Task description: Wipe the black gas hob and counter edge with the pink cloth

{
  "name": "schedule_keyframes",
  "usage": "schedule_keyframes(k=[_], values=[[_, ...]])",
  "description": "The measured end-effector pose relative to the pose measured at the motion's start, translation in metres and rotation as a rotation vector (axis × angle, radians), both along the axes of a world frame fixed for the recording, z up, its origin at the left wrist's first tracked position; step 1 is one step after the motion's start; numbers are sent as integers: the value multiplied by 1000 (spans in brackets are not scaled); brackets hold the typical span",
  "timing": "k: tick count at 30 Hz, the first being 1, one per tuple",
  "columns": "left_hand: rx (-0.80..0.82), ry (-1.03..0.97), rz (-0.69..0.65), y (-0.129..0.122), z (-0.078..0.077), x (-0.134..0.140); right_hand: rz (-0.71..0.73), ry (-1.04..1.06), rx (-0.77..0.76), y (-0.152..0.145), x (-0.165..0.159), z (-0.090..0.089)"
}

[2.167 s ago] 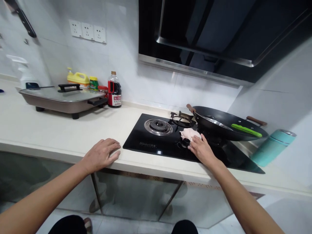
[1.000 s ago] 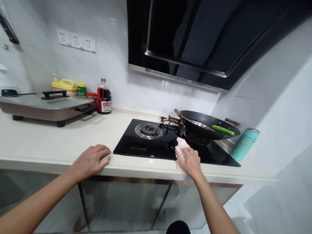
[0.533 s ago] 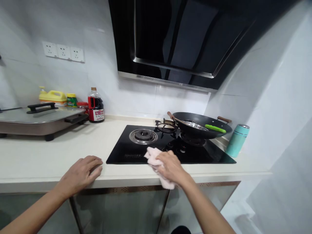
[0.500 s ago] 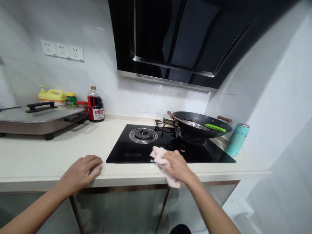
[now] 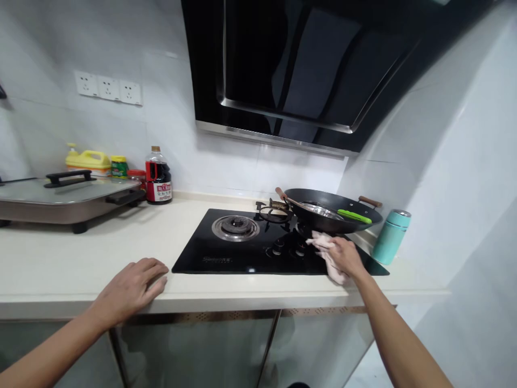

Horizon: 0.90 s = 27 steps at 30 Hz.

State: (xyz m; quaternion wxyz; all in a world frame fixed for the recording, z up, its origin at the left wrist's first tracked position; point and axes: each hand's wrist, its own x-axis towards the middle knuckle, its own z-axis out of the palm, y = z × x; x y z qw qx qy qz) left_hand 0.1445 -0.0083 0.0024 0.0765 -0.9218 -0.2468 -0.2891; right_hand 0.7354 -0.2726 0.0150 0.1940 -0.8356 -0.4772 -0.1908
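- My right hand (image 5: 345, 257) is closed around a bunched pale pink cloth (image 5: 328, 254), fingers pinching its upper part
- The cloth lies at the right front of the black glass stove (image 5: 242, 263), its loose end trailing over the front edge towards the countertop (image 5: 81, 261)
- Just left of the cloth are two control knobs (image 5: 278, 247)
- Behind my right hand, the wok (image 5: 323, 197) sits over the right side of the stove, a green handle (image 5: 354, 216) lying inside its rim
- A teal flask (image 5: 391, 237) stands to the right of the wok
- My left hand (image 5: 131, 283) rests on the countertop, fingers relaxed and slightly bent, gripping nothing, near the stove's left front corner
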Motion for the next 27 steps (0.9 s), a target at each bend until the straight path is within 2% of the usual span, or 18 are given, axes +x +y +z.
schedule_keyframes(k=[4,7,10,13,18,22,27], values=[[-13,11,16,0,0,-1,141,12,-89,58,-11,-5],[-10,24,40,5,-3,-3,179,-2,-123,68,-9,-11],[0,27,56,9,-8,-5,145,-29,-122,48,3,-18],[-14,16,64,12,-11,-5,60,-57,-115,10,25,-21],[-42,-1,68,11,-13,-5,-110,-76,-122,-44,65,-15],[-47,-10,43,11,-14,-5,-212,-71,-136,-58,73,-9],[-33,3,22,10,-13,-2,-267,-85,-148,-65,52,-12]])
